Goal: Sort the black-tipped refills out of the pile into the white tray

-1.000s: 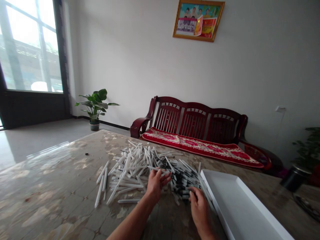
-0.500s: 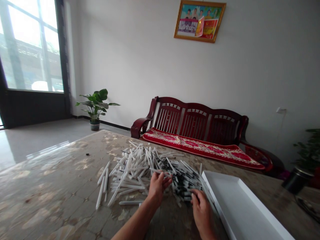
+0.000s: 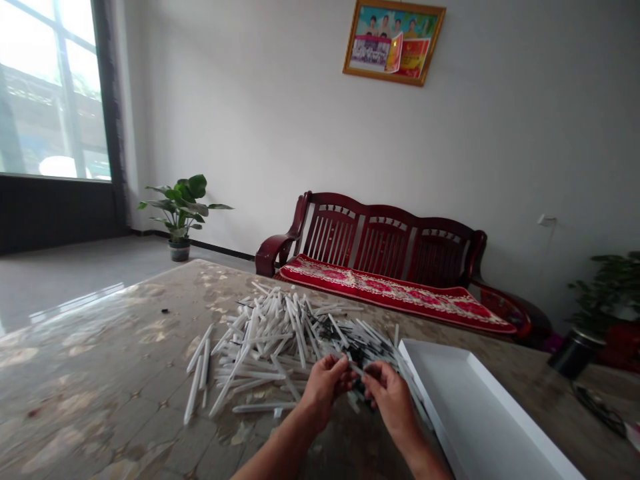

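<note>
My left hand (image 3: 325, 387) is closed, thumb and fingers pinching one end of a slim whitish pen (image 3: 356, 369). At the pen's other end, the fingertips of my right hand (image 3: 393, 397) are pinched together, with a small dark piece at them that looks like a pen cap. Beyond my left hand spreads a large heap of white pen barrels (image 3: 270, 327). A darker pile of small black and clear pen parts (image 3: 360, 340) lies just past my fingers, partly hidden by them. A single white barrel (image 3: 263, 407) rests left of my left wrist.
A shallow white box (image 3: 480, 407) sits on the patterned table (image 3: 115, 373), right of my right hand. Several barrels (image 3: 197, 380) lie apart at the heap's left. Behind the table stands a dark red wooden bench (image 3: 385, 247); a black canister (image 3: 575, 353) is at the far right.
My right hand has moved up and left from the dark pile to meet the pen. My left hand has come slightly down and right, and the two hands are close together. The view has shifted slightly.
</note>
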Tool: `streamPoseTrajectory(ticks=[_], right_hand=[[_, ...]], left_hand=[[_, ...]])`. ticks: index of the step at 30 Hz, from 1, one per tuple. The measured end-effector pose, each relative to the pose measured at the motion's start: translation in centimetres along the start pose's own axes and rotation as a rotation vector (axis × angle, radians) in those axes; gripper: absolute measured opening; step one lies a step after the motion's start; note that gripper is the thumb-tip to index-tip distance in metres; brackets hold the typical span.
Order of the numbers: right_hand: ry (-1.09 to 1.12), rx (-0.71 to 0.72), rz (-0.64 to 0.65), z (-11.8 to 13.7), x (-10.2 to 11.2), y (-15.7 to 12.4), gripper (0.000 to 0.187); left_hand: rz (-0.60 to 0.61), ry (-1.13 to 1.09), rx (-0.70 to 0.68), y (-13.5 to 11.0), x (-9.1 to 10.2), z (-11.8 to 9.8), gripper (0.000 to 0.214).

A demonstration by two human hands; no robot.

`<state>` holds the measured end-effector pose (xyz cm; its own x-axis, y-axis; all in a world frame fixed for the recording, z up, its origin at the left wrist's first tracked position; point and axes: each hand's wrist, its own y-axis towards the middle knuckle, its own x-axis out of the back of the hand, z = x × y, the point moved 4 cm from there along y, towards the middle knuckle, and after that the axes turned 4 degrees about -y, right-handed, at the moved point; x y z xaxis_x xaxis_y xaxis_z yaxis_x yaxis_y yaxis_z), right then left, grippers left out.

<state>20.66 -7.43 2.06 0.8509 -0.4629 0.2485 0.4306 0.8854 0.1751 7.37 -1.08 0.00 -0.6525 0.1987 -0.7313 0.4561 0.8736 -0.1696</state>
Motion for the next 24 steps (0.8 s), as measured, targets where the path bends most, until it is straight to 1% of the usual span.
streamPoseTrajectory(ticks=[4, 6, 8, 10, 12, 13, 16, 19, 22, 24], right_hand=[[0.092, -0.088, 0.127, 0.7, -0.3, 1.3, 0.041], [0.046, -0.081, 0.135, 0.4, 0.1, 1.9, 0.043], [-0.104, -0.022, 0.063, 0.0, 1.0, 2.4, 0.040], [-0.254, 0.052, -0.021, -0.4, 1.8, 2.8, 0.029], [-0.399, 0.125, -0.049, -0.8, 2.2, 2.8, 0.017], [-0.484, 0.155, -0.036, -0.9, 2.2, 2.7, 0.015], [-0.798, 0.220, 0.043, -0.9, 1.4, 2.3, 0.025], [-0.993, 0.213, 0.115, -0.5, 0.6, 2.1, 0.026], [-1.088, 0.218, 0.125, -0.1, 0.2, 2.2, 0.021], [-1.043, 0.240, 0.084, -0.1, 0.3, 2.5, 0.019]], left_hand=[[0.006, -0.032, 0.011, 0.2, 0.1, 0.0, 0.050], [-0.008, -0.057, 0.007, 0.5, 0.3, 0.0, 0.047], [-0.042, -0.087, -0.017, 0.7, 0.5, 0.1, 0.045], [-0.077, -0.104, -0.055, 0.9, 0.7, 0.1, 0.043], [-0.102, -0.110, -0.090, 1.1, 0.8, 0.1, 0.041], [-0.114, -0.110, -0.104, 1.2, 0.9, 0.1, 0.041], [-0.132, -0.097, -0.131, 1.6, 1.2, 0.3, 0.041], [-0.124, -0.072, -0.141, 1.9, 1.3, 0.6, 0.042], [-0.123, -0.061, -0.138, 2.0, 1.4, 0.8, 0.043], [-0.123, -0.058, -0.139, 2.0, 1.4, 0.8, 0.043]])
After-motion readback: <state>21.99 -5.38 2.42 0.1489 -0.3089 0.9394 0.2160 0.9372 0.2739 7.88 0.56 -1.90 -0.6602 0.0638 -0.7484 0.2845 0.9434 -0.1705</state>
